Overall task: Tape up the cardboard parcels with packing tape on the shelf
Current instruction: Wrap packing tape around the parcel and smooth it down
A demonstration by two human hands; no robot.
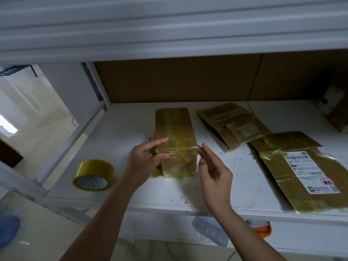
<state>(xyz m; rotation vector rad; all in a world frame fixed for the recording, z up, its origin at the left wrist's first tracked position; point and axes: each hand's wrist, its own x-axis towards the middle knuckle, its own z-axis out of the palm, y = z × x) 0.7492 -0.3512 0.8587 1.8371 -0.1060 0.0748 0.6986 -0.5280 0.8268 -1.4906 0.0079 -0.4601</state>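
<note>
A small cardboard box [176,142] stands at the centre of the frame on a white shelf [131,185], a band of glossy yellowish tape [177,147] stretched across its near top edge. The left hand [146,157] grips the box's left corner, thumb and fingers curled over the tape end, while the right hand [212,166] rests its straight, relaxed fingers against the right edge, holding nothing. The step in hand appears to be smoothing the strip down; the next move likely calls for pressing both tape ends flat down the sides. The box is brown, crinkled and already thickly wrapped. The tape roll [93,175], a squat shiny ring, lies at centre left, apart from the box. Two flattened, tape-covered parcels [233,125] [301,170] lie at right, the nearer one bearing a white printed label [312,172].
</note>
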